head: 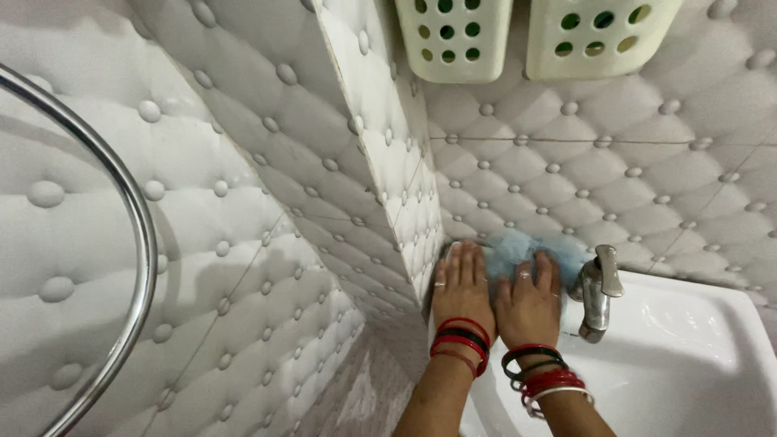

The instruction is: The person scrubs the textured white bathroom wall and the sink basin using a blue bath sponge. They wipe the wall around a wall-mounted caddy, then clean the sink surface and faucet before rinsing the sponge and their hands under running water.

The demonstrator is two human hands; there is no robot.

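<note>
In the head view, both hands lie flat, palms down, on a blue cloth [530,252] spread over the back ledge of the white sink [688,356], where it meets the tufted tile wall [583,186]. The left hand [462,283] presses the cloth's near-corner edge, fingers straight and together; the right hand [528,303] rests just beside the tap [597,293]. Neither hand closes around the cloth: open palms pin it, which suits spreading pressure over a flat surface. Two perforated baskets [534,36] hang above; a chrome rail [133,243] curves at left.
</note>
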